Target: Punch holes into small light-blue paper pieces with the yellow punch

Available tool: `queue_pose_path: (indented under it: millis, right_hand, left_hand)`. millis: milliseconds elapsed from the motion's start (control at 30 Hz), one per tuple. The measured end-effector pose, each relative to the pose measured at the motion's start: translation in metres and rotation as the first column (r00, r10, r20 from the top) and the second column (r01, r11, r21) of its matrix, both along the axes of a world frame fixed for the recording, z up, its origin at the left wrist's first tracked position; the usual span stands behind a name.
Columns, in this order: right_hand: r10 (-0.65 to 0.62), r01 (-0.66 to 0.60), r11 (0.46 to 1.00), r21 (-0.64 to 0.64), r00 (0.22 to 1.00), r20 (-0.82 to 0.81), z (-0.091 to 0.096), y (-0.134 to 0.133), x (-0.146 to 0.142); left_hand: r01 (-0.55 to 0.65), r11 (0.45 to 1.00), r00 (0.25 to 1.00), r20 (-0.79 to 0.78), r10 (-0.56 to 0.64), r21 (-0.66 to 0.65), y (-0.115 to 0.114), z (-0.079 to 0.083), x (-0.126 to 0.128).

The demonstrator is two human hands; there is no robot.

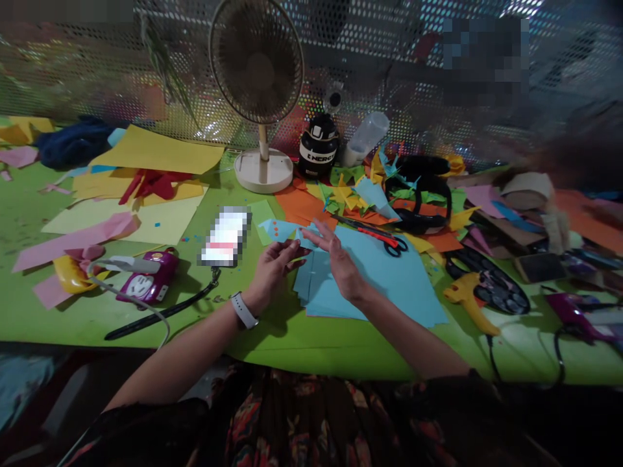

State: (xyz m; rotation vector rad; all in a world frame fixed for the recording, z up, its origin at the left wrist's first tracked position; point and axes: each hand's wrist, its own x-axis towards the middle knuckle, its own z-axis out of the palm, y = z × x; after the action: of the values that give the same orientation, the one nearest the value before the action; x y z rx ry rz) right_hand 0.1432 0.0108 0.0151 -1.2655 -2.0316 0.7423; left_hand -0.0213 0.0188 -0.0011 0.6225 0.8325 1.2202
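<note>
My left hand (272, 269), with a white watch on the wrist, pinches the near edge of a small folded light-blue paper piece (278, 229) on the green table. My right hand (335, 259) lies flat with fingers stretched out, pressing on the same folded piece where it meets a stack of light-blue paper sheets (384, 275). Red-handled scissors (384, 239) lie just beyond the right hand.
A desk fan (257, 91) stands at the back, with a black bottle (318, 146) beside it. Yellow sheets (156, 152), pink strips, several folded paper shapes, black headphones (421, 194), a yellow glue gun (470, 298), a purple gadget (150, 279) and a phone (224, 235) crowd the green table (58, 311).
</note>
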Motion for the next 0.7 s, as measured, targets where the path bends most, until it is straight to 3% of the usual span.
queue_pose_path:
  millis: [133,700]
  right_hand:
    - [-0.041,0.032,0.995,-0.092,0.995,-0.096,0.01,-0.005,-0.003]
    - [-0.051,0.052,0.999,0.014,0.998,-0.024,0.011,-0.005,0.001]
  left_hand:
    - [0.016,1.0,0.999,0.045,-0.016,-0.002,-0.001,0.001,0.0]
    - [0.038,0.999,0.997,0.073,-0.039,0.014,-0.002,0.003,-0.003]
